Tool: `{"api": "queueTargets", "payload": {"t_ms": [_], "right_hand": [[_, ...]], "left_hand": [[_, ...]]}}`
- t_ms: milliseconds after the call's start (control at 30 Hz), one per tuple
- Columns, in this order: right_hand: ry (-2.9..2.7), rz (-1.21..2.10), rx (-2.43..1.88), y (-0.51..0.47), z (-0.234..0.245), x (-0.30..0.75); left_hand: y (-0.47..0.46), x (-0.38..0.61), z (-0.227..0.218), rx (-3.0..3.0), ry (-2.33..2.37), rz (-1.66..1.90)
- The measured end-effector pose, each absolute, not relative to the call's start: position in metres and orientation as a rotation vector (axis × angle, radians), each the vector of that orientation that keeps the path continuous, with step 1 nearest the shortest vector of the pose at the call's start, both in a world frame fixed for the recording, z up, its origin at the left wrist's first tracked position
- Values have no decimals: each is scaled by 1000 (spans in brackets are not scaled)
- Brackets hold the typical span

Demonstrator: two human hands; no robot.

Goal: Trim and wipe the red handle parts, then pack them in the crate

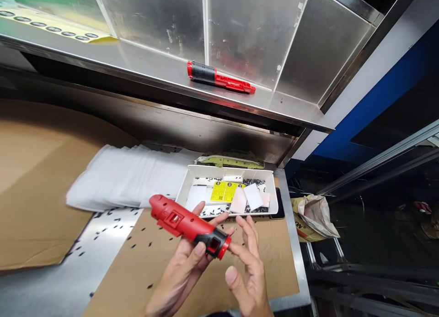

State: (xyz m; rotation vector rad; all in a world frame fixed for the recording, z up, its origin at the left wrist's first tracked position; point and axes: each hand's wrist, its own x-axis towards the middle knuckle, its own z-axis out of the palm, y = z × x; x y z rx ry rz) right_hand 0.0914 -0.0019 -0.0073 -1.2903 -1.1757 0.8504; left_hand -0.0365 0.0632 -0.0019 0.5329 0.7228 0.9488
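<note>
A red and black plastic tool housing [183,220] rests in my left hand [187,264], the thumb on its black collar and the fingers beneath. My right hand [249,266] is at the ringed end of the housing, with its index fingertip at the opening. The other fingers of that hand are spread, and its thumb stands apart. Just beyond both hands is a white tray [182,189] holding yellow labels [222,192], pale foam squares [253,197] and many small black pieces.
On the steel ledge [137,72] lies a similar red and black part [219,78]. White foam sheets [126,175] are stacked left of the tray, near large brown cardboard [41,180]. Black bits dot the worktop. A paper sack [313,219] stands off the right edge.
</note>
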Motion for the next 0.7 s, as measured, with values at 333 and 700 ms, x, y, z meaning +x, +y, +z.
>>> {"api": "queueTargets", "payload": {"t_ms": [333,700], "right_hand": [[-876,1143,-1129,3,-16,73],[-1706,331,-1416,3,-19,102]], "left_hand": [[55,-26,-13,488,727,940],[55,-32,-9,466,716,879]]}}
